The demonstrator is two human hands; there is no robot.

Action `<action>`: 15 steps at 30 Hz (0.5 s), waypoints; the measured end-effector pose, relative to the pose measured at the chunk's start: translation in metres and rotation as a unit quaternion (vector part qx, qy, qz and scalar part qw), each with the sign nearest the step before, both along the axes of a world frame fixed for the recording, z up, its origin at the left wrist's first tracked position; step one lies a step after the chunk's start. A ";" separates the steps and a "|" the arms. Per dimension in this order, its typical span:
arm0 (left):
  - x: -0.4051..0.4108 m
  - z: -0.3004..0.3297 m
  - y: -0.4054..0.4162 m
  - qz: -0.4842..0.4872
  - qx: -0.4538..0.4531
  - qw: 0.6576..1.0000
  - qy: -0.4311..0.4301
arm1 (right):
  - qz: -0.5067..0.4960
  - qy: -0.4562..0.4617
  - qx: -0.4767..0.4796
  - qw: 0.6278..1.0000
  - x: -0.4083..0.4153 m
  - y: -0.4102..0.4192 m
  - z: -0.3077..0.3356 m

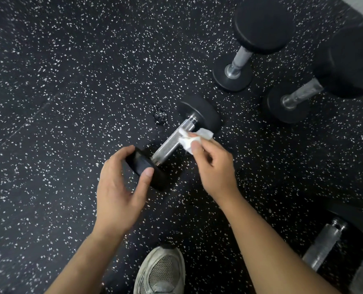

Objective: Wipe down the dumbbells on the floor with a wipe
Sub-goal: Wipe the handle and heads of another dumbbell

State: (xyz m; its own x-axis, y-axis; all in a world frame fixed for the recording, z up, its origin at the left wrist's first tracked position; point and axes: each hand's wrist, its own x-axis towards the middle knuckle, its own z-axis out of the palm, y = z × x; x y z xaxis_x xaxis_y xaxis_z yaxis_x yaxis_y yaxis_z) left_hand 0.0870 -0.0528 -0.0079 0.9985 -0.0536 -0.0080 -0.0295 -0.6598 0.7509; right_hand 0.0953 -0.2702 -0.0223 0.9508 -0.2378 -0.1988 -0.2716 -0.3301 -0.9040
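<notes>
Wipe (190, 139) in right hand (213, 166) (pinched)

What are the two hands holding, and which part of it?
The right hand pinches a crumpled white wipe against the ridged silver handle of the black dumbbell. The left hand grips that dumbbell's near round end.

Bare forearms; worn grey mesh sneaker (161, 270)

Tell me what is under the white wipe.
The wipe, pinched by the right hand, lies on the knurled metal handle of the dumbbell. The stretch of handle beneath it is covered, so its state cannot be seen.
</notes>
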 end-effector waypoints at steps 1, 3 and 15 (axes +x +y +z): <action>0.000 0.001 0.000 -0.003 0.001 1.000 -0.008 | -0.011 -0.009 -0.012 1.000 -0.004 -0.003 -0.001; -0.001 0.002 -0.003 -0.012 0.001 1.000 -0.020 | -0.033 -0.020 -0.029 0.999 -0.011 -0.009 -0.003; -0.022 -0.008 -0.017 -0.058 -0.012 0.997 0.053 | -0.056 -0.073 -0.150 0.984 -0.036 -0.027 0.001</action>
State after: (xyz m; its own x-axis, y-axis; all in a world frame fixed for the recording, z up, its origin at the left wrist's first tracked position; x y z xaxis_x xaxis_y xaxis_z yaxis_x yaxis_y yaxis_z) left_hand 0.0652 -0.0699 -0.0164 0.9793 -0.1693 -0.1111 -0.0230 -0.6382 0.7695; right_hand 0.0591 -0.2977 -0.0217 0.9286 -0.3697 0.0327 -0.1962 -0.5637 -0.8023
